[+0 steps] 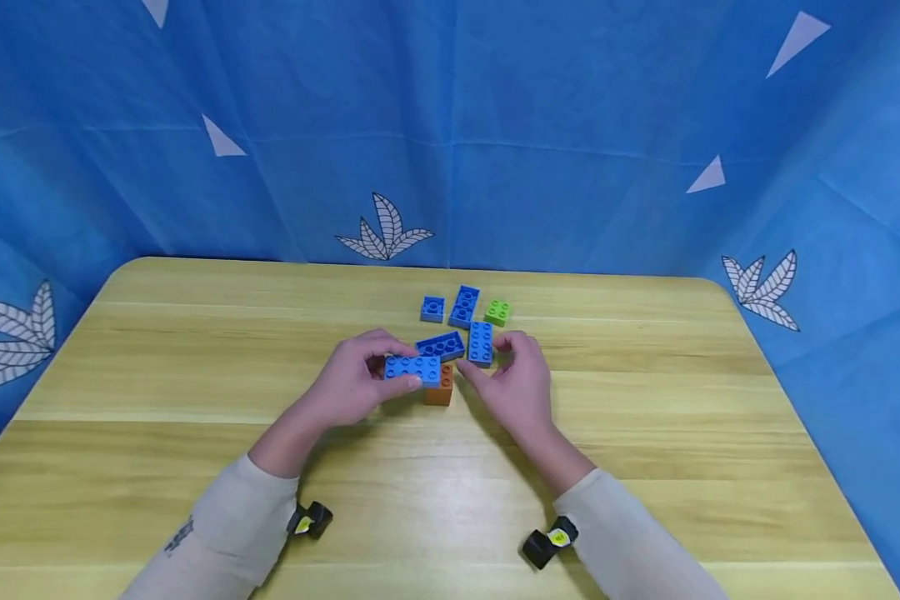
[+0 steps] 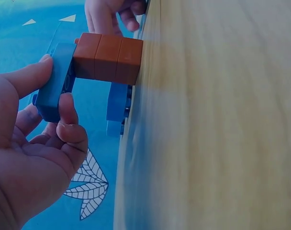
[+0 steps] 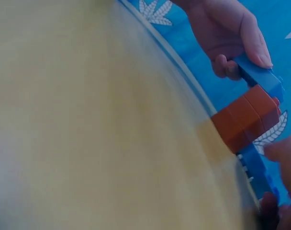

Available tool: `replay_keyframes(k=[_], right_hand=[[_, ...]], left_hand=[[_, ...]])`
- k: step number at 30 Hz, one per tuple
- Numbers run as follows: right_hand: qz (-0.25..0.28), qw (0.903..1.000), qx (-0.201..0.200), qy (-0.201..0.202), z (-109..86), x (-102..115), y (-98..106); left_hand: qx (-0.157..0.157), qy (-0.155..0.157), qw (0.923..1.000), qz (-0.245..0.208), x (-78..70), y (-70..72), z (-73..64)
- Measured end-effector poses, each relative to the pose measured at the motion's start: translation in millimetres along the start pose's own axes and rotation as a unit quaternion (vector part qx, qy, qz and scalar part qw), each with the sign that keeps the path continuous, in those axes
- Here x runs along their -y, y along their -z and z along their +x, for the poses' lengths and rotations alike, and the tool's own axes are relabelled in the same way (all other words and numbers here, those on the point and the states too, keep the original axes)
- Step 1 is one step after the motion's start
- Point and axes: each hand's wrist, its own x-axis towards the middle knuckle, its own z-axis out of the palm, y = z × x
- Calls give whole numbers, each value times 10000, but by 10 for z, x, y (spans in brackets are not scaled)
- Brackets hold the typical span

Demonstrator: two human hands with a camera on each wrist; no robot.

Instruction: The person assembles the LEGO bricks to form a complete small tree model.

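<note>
Your left grip (image 1: 351, 382) pinches a long blue brick (image 1: 412, 367) at the top of the 3-high brown stack (image 1: 438, 395), nearest the far edge of the desk (image 1: 667, 400); your right grip (image 1: 521, 385) is apart, beside another blue brick (image 1: 480, 343); you seem mid-join; next probably calls for squaring up, then pressing.

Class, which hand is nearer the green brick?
Right. The right hand is close in front of the green brick; the left hand is farther away, to its left.
</note>
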Motion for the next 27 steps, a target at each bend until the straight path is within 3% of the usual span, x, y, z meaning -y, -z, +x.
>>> replay_keyframes(k=[6, 15, 17, 20, 23, 27], right_hand=[[-933, 9927, 482, -590, 130, 43, 12], [-1251, 9893, 547, -521, 85, 32, 101], [-908, 9931, 541, -511, 57, 31, 138], [32, 9968, 556, -567, 13, 38, 198], [1047, 9899, 644, -700, -32, 48, 261], [1832, 9758, 942, -737, -92, 48, 339]], left_hand=[[-19, 21, 10000, -57, 4, -26, 0], [-42, 122, 9999, -35, -4, -24, -5], [-36, 124, 9999, -36, 3, -24, -7], [-57, 64, 10000, -19, 12, -28, -8], [-93, -18, 10000, -17, 10, -35, -6], [-117, -73, 9999, -42, 13, -48, -2]])
